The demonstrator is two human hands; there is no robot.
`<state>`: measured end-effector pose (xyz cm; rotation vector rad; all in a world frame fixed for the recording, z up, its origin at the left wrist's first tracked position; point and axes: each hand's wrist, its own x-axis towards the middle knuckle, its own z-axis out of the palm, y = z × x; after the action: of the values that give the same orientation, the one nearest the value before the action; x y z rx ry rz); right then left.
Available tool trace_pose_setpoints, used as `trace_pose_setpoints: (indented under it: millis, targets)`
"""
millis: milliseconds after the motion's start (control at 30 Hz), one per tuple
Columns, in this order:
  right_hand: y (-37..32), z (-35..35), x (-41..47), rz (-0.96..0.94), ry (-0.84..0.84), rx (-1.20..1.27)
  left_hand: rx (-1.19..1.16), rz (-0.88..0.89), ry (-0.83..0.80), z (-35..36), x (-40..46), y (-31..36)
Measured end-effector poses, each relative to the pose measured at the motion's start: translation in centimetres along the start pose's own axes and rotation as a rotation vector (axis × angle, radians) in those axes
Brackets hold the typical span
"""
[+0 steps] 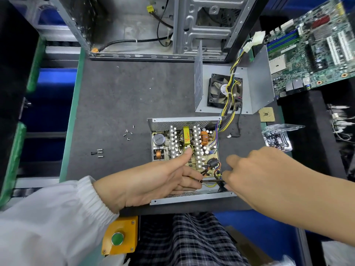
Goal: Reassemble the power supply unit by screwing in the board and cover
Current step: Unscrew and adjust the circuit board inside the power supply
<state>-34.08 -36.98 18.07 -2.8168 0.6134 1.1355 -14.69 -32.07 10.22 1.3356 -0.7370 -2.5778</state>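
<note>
With the board (185, 148) sitting in the open casing (184, 121) at mid-bench, the left hand (153, 181) and right hand (257, 169) pinch what seems its black cable (212, 181) (tuck it clear before fetching screws (128, 133)).

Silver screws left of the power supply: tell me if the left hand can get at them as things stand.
Probably yes. The silver screws lie loose on the open mat, nothing over them. The left hand rests on the board, just right of them, though it seems to pinch wires it would have to release.
</note>
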Motion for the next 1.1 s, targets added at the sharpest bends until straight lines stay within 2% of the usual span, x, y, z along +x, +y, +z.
trace_pose_setpoints:
  millis: [167,300,533,733,833,1100]
  targets:
    - [0.1,-1.6,0.8,-0.003,-0.107,0.004,-0.004,0.008,0.005,0.1,-0.3,0.0]
    - [0.6,-2.1,0.9,0.02,-0.076,0.065,0.019,0.018,0.004,0.2,-0.5,0.1]
    - [0.3,-2.5,1.2,0.056,0.055,-0.123,0.087,0.022,0.004,0.4,-0.7,0.3]
    - [0.4,-1.8,1.0,0.039,0.075,0.111,0.242,0.012,0.019,0.8,-1.3,0.5]
    - [0.5,-1.8,0.7,0.057,0.11,0.15,0.279,0.009,0.02,1.0,-1.3,0.6]
    - [0.1,-1.6,0.3,0.145,0.111,-0.042,0.307,0.01,0.002,0.9,-1.3,0.6]
